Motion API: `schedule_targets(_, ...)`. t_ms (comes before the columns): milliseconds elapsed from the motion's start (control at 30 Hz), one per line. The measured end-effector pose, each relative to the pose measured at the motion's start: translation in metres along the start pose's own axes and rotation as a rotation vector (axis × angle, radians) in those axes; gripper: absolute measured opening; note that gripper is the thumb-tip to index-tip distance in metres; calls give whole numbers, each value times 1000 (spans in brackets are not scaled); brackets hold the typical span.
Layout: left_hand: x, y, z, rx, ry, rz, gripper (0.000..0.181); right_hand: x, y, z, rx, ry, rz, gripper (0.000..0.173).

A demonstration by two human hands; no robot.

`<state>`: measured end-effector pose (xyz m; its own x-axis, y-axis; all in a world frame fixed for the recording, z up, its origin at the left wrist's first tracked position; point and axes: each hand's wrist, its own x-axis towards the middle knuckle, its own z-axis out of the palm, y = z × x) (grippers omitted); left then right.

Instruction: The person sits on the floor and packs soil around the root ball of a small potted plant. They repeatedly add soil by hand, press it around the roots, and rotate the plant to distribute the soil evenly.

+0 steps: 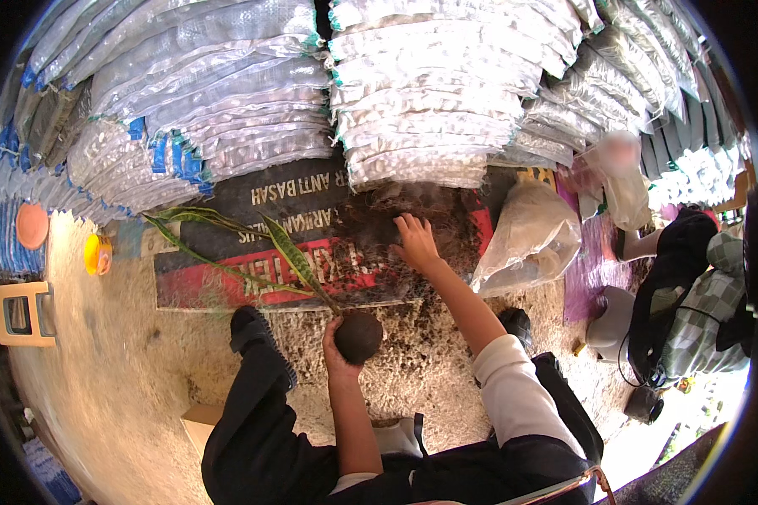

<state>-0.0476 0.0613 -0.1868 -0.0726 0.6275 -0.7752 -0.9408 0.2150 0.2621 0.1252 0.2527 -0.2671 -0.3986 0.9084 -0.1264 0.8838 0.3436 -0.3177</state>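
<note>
My left hand [342,357] is closed around a dark brown, round root ball [358,338]. From the ball, long green snake plant leaves [294,255] with pale edges lean away to the upper left over the printed banner. My right hand [417,243] reaches forward over a heap of dark brown fibre [379,218], fingers spread. The fingertips are at the heap; no held thing shows in that hand. Loose dark crumbs and strands lie around it on the black and red banner [196,278], which bears writing.
Tall stacks of filled plastic sacks [429,113] line the far side. A clear plastic bag [530,233] stands right of the fibre. A second person in checked clothing [701,322] sits at the right. On the left are a yellow tub [98,254] and a tan plastic stool [24,314].
</note>
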Motion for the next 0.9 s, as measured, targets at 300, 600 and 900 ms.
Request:
schedule_targets(300,-4,2,0,-24,-108,-27,33,-23,-14,-23,273,63,101,51)
schedule_targets(600,-50,-24,38,79,-306,-50,49,-54,-20,-52,1296,-249,507,62)
schedule_targets(900,-128,-4,60,77,-423,19,62,-80,-40,-163,1446,-242,425,50)
